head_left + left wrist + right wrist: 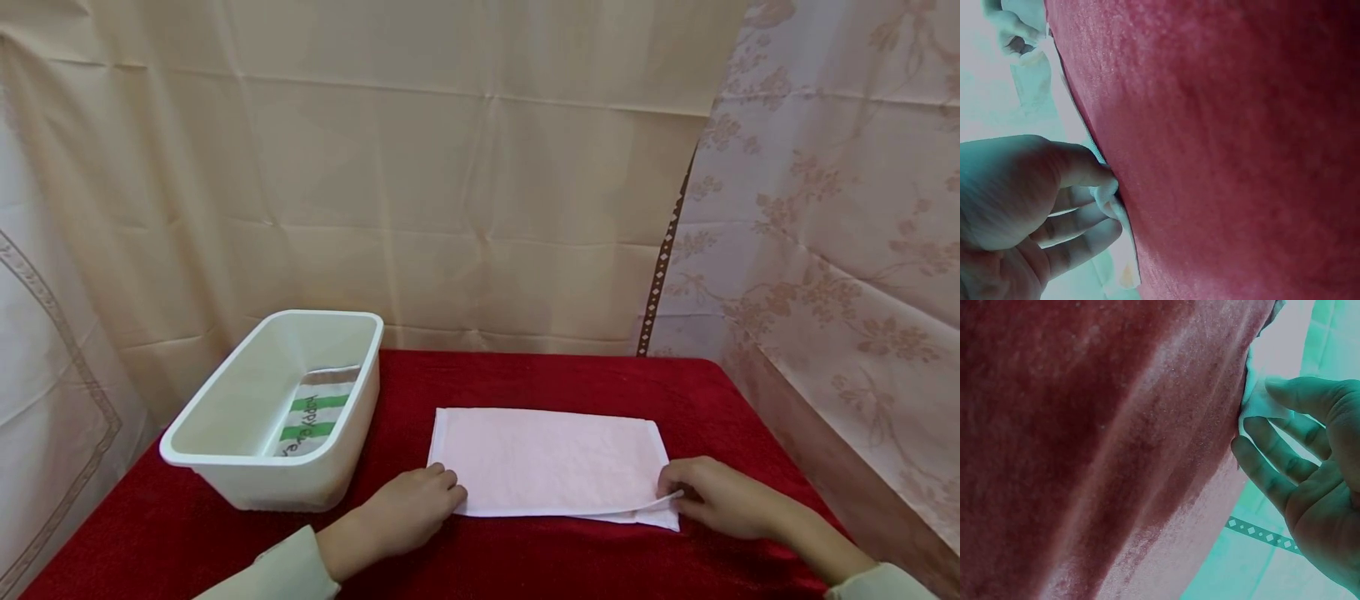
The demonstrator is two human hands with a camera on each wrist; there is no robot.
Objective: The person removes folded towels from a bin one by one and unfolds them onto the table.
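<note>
Lying on the red velvet cloth [517,571], to the right of the basin, a folded pale pink towel [547,462] forms a rough rectangle with its long edge toward the person. White borders run along its edges. At its near right corner the layers stand misaligned: the upper one is slightly raised, and a lower white-edged flap [660,518] projects beneath it, toward the person.

The left hand [416,504] grasps the towel at the near left corner; the left wrist view shows a small fold of fabric pinched between thumb and forefinger. The right hand [727,496] pinches the upper layer at the near right corner, thumb above and fingers below. Both arms end in pale sleeves [281,571].

Well left of the towel stands a white plastic basin [277,492], upright. Inside it rests a white cloth with green stripes [318,408], a brownish band and dark lettering, of which "happy" is legible; the basin's near wall hides part of it.

Behind the table hangs a creased beige curtain [450,167]; at right, a pinkish floral curtain [840,208] adjoins a dark diamond-patterned trim [658,275].
</note>
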